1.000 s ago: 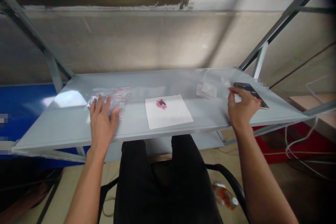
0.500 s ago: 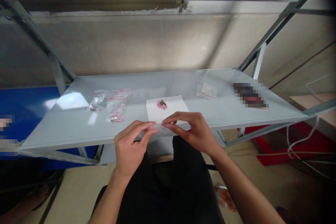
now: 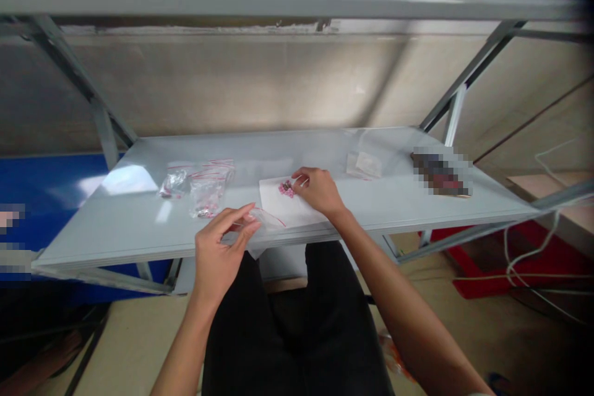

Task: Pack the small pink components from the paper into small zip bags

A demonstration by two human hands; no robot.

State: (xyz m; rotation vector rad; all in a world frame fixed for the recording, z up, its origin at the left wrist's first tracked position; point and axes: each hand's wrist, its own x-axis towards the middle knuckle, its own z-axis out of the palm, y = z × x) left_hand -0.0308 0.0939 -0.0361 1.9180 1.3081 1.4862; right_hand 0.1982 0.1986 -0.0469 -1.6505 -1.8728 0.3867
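My left hand [image 3: 220, 247] pinches a small clear zip bag [image 3: 265, 218] with a red seal line, held just above the front edge of the grey shelf [image 3: 139, 229]. My right hand [image 3: 318, 190] reaches onto a white paper sheet [image 3: 278, 205], its fingertips closed at a little pile of pink beads [image 3: 284, 187]. Whether a bead sits between those fingertips is hidden. Left of the sheet lie more small clear bags [image 3: 206, 185], some with pink beads inside.
Another clear bag [image 3: 364, 164] lies right of the sheet, and a phone [image 3: 440, 174] sits near the shelf's right end. Slanted metal frame bars [image 3: 457, 90] rise at both ends. My legs are under the shelf; cables and a red object lie on the floor at right.
Both hands left the bag pile and the phone and came together on one clear bag. Now my right hand has let go and reached forward to the beads; my left keeps the bag.
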